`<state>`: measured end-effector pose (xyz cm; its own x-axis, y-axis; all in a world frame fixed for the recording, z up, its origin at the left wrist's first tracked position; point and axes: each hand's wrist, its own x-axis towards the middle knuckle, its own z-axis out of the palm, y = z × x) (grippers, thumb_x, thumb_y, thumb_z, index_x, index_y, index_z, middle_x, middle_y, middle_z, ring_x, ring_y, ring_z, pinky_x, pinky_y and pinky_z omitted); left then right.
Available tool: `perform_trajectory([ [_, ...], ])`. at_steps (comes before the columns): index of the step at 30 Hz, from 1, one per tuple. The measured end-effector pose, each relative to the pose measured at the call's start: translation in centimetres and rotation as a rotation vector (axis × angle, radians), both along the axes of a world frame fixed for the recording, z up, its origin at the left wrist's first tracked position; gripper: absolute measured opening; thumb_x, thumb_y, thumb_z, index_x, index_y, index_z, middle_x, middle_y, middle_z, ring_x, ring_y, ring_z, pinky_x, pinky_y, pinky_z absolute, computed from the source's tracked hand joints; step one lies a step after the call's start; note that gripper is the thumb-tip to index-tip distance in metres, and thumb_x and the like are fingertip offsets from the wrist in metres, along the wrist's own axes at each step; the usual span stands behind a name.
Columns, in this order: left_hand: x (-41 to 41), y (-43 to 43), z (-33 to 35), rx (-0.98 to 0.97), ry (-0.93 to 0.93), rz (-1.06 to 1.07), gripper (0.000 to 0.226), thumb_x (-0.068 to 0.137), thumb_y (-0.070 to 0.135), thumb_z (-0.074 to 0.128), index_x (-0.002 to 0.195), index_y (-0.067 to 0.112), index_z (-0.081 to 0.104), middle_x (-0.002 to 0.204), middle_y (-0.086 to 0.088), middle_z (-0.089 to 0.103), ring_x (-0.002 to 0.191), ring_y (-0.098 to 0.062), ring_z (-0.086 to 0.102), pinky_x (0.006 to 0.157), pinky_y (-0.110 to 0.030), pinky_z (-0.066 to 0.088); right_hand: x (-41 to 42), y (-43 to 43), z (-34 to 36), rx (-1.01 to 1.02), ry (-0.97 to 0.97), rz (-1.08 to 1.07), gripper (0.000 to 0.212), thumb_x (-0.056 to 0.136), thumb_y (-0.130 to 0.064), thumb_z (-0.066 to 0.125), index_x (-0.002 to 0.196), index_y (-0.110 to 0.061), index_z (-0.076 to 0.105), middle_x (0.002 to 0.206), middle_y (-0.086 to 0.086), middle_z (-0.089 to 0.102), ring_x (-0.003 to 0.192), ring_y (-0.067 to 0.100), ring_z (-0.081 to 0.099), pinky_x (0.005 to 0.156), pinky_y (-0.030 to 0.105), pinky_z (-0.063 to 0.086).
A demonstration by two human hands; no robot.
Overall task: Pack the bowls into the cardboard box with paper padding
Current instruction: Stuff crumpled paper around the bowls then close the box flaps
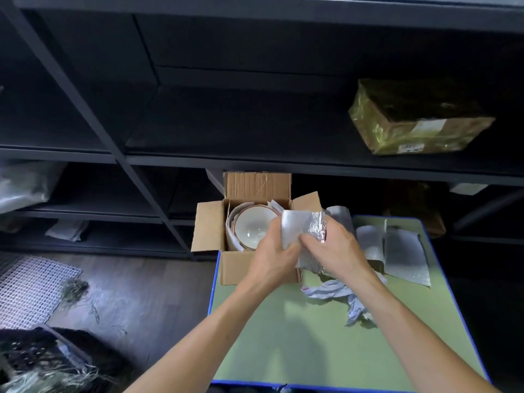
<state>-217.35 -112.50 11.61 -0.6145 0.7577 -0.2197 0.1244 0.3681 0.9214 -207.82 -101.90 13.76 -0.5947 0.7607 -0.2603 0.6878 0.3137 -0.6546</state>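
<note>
An open cardboard box (209,228) stands at the far left corner of a green table (297,336). Inside it sits a white bowl (251,226) with a reddish rim, upright, with white paper around its left side. My left hand (272,259) and my right hand (331,248) both grip a folded white and silver padding sheet (303,225), held just above the box's right side. More padding sheets (397,251) lie on the table to the right. A crumpled pale paper (340,293) lies under my right forearm.
Dark metal shelving (198,160) rises behind the table, with a taped parcel (416,117) on a shelf at the upper right. The floor at left holds a white mesh grid (31,290) and a dark basket (42,361) with straw.
</note>
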Motion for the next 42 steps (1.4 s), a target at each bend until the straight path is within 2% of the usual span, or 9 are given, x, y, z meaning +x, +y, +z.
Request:
perform_trajectory([
  [6,0.7,-0.1,0.9,0.046,0.036,-0.202,0.052,0.081,-0.002,0.040,0.124,0.027,0.036,0.090,0.008,0.060,0.078,-0.008,0.061,0.066,-0.024,0.050,-0.8,-0.9,0.3,0.013,0.038,0.009,0.016,0.086,-0.039,0.056,0.093,-0.024,0.057,0.082,-0.005,0.067,0.081,0.021,0.062,0.075,0.039,0.053],
  [13,-0.8,0.5,-0.4,-0.019,-0.056,-0.193,0.096,0.070,0.026,0.056,0.150,0.020,0.003,0.122,-0.015,0.051,0.096,-0.020,0.062,0.087,-0.055,0.055,-0.6,-1.7,1.0,-0.246,0.283,0.059,0.018,0.099,-0.032,0.054,0.090,-0.020,0.063,0.071,-0.010,0.061,0.061,-0.003,0.053,0.056,0.008,0.041],
  [16,-0.9,0.5,0.2,-0.030,-0.048,-0.203,0.099,0.078,0.027,0.058,0.154,0.019,-0.004,0.130,-0.007,0.052,0.115,-0.015,0.057,0.099,-0.044,0.051,-0.8,-1.3,0.2,-0.127,0.243,0.061,0.014,0.093,-0.037,0.061,0.091,-0.023,0.059,0.077,-0.010,0.065,0.072,0.004,0.060,0.065,0.018,0.048],
  [19,-0.3,-0.1,0.9,0.042,-0.094,-0.208,0.075,0.091,0.021,0.058,0.152,0.032,0.018,0.129,0.015,0.057,0.119,0.000,0.054,0.098,-0.020,0.045,-0.8,-0.3,-0.4,-0.062,0.204,0.004,0.020,0.090,-0.033,0.058,0.091,-0.013,0.058,0.080,0.003,0.067,0.077,0.024,0.063,0.074,0.042,0.053],
  [21,-0.4,-0.3,1.1,0.085,-0.166,-0.109,0.036,0.097,0.017,0.054,0.128,0.034,0.048,0.094,0.020,0.065,0.084,0.004,0.061,0.076,-0.011,0.046,-0.6,0.2,-0.4,-0.061,0.209,-0.016,0.027,0.089,-0.035,0.058,0.087,-0.009,0.057,0.073,0.006,0.063,0.068,0.023,0.058,0.066,0.039,0.050],
  [24,-1.0,0.2,0.3,0.058,-0.156,0.033,0.020,0.092,0.029,0.062,0.111,0.030,0.058,0.092,0.007,0.069,0.080,-0.012,0.067,0.075,-0.031,0.057,-0.5,0.6,-0.6,-0.012,0.185,-0.031,0.032,0.091,-0.033,0.060,0.077,-0.005,0.051,0.063,0.008,0.051,0.059,0.021,0.045,0.057,0.036,0.038],
  [29,-1.2,1.5,0.2,0.005,-0.120,-0.021,0.023,0.088,0.036,0.060,0.109,0.029,0.059,0.077,0.015,0.068,0.073,-0.008,0.065,0.076,-0.036,0.055,-0.6,0.8,-0.9,0.177,0.123,-0.022,0.030,0.093,-0.037,0.060,0.076,-0.012,0.061,0.071,0.001,0.062,0.071,0.022,0.056,0.065,0.037,0.045],
  [34,-1.1,2.4,0.0,-0.042,-0.097,-0.095,0.049,0.086,0.031,0.064,0.131,0.032,0.044,0.109,0.012,0.066,0.099,-0.004,0.064,0.090,-0.034,0.055,-0.9,1.7,-0.4,0.163,0.138,-0.084,0.026,0.084,-0.040,0.071,0.075,-0.024,0.053,0.070,-0.009,0.060,0.068,0.008,0.055,0.060,0.026,0.038],
  [42,-0.7,4.1,0.6,-0.091,0.086,-0.099,0.056,0.097,0.018,0.045,0.145,0.023,0.017,0.107,-0.003,0.065,0.084,-0.018,0.064,0.071,-0.034,0.052,-2.1,1.8,-0.4,0.120,0.093,-0.067,0.021,0.089,-0.036,0.063,0.076,-0.025,0.051,0.078,-0.007,0.064,0.078,0.018,0.059,0.068,0.031,0.043],
])
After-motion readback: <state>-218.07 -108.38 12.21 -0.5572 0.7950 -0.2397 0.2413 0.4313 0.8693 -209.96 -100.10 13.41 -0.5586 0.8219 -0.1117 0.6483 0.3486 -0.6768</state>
